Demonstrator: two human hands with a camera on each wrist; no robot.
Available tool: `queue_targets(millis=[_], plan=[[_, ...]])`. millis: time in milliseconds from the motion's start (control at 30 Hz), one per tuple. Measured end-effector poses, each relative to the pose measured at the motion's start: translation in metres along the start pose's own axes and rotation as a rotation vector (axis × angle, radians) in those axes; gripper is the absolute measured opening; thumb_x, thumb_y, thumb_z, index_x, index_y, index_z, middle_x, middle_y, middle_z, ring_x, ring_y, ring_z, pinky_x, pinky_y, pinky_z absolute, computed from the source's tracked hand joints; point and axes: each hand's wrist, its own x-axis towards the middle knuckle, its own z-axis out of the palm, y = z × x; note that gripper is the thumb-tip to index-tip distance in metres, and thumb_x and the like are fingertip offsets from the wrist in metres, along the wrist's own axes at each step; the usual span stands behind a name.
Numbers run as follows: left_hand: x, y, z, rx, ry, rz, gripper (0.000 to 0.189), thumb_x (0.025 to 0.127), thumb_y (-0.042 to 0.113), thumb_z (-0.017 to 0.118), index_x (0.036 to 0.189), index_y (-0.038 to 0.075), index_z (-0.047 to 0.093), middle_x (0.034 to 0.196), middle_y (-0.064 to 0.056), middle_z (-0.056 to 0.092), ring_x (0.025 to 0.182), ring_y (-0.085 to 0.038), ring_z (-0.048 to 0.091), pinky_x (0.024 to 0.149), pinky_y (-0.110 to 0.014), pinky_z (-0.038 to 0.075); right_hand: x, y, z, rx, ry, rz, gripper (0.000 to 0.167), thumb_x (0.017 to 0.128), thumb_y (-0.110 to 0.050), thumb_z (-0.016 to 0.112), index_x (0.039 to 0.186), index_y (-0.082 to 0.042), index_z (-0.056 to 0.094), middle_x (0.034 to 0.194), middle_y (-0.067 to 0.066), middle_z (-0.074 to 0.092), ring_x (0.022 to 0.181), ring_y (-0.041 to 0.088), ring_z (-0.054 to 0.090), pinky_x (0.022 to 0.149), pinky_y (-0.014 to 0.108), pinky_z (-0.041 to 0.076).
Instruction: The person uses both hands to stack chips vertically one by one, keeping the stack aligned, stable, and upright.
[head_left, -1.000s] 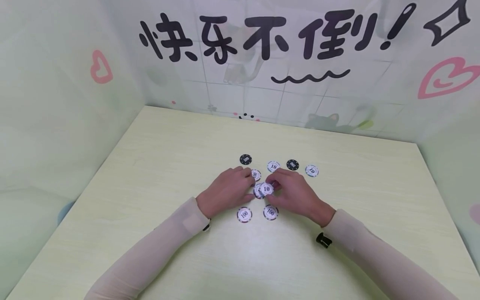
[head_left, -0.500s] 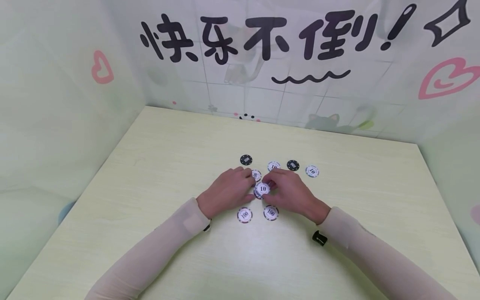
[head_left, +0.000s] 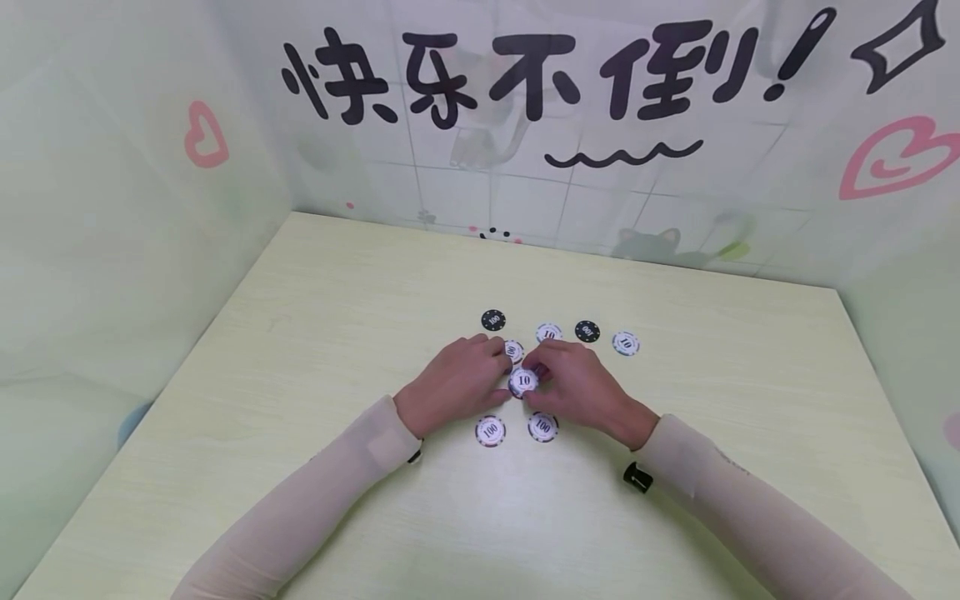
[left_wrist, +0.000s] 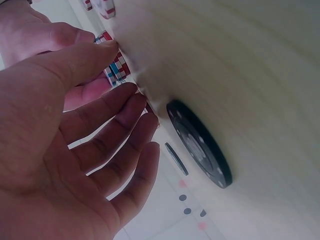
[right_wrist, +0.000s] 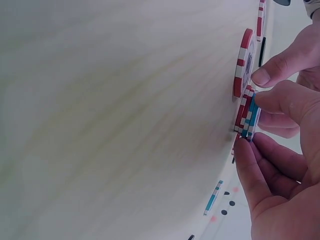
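A small stack of poker chips stands mid-table, red-and-white edges below and blue-and-white ones above. Its top chip reads 10. My right hand pinches the upper chips from the right, thumb at the near rim and fingers at the far rim. From the left, my left hand brackets the same stack, thumb and index fingertip at its edge; its other fingers curve loosely. Just behind, a white chip is partly covered by the left fingertips. Two white 100 chips lie in front of the hands.
Behind the hands lie a black 100 chip, a white 10 chip, another black chip and a white 10 chip. Printed cloth walls border the pale tabletop at the back and sides.
My right hand has moved slightly left, bringing the 10 chip from overlapping the stack's right side to lying squarely on top of it. The left hand has stayed in place.
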Motion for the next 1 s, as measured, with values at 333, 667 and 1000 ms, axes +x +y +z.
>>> queue_targets(millis=[333, 667, 1000], plan=[[0.001, 0.0, 0.0, -0.004, -0.007, -0.002, 0.034, 0.098, 0.037, 0.086, 0.112, 0.006, 0.082, 0.106, -0.007, 0.071, 0.087, -0.023, 0.062, 0.075, -0.036, 0.055, -0.001, 0.0, 0.0, 0.007, -0.011, 0.002, 0.031, 0.085, -0.013, 0.089, 0.113, -0.001, 0.079, 0.105, 0.007, 0.077, 0.094, 0.019, 0.075, 0.087, 0.036, 0.061], [0.001, 0.001, 0.0, 0.002, -0.008, -0.003, 0.034, 0.099, 0.038, 0.085, 0.111, 0.006, 0.082, 0.106, -0.007, 0.071, 0.087, -0.022, 0.062, 0.075, -0.035, 0.055, -0.003, 0.003, -0.002, -0.018, -0.026, 0.015, 0.038, 0.085, -0.014, 0.091, 0.119, -0.002, 0.078, 0.107, 0.005, 0.077, 0.095, 0.018, 0.073, 0.088, 0.036, 0.06], [0.001, 0.001, -0.001, -0.015, -0.016, -0.014, 0.034, 0.098, 0.037, 0.086, 0.113, 0.006, 0.082, 0.11, -0.008, 0.072, 0.091, -0.024, 0.063, 0.078, -0.038, 0.057, -0.012, 0.011, -0.018, -0.034, 0.006, 0.087, 0.044, 0.086, -0.018, 0.093, 0.124, -0.003, 0.077, 0.112, 0.006, 0.076, 0.1, 0.022, 0.071, 0.089, 0.041, 0.06]])
